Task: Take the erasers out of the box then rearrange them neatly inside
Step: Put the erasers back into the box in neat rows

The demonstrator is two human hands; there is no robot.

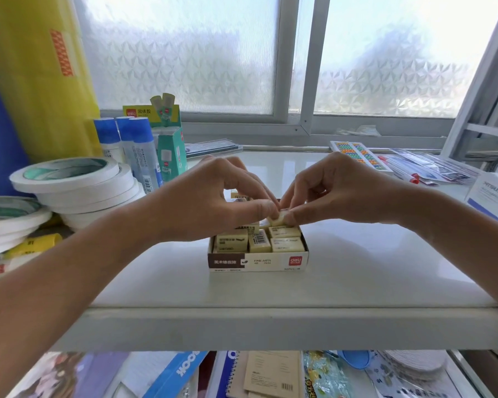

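Observation:
A small open cardboard box (258, 262) with a brown and white front stands on the white counter (357, 268). Several pale yellow erasers (287, 244) lie packed inside it, some tilted. Both hands meet just above the box's middle. My left hand (210, 202) and my right hand (337, 191) pinch the same pale eraser (279, 219) between thumbs and fingertips, right over the packed rows. The back half of the box is hidden behind my hands.
Stacked white tape rolls (75, 182) sit at the left, with glue bottles (135, 147) and a green glue-stick box (171, 156) behind them. A colourful bead tray (360, 155) and packets lie at the right. Notebooks fill the shelf below.

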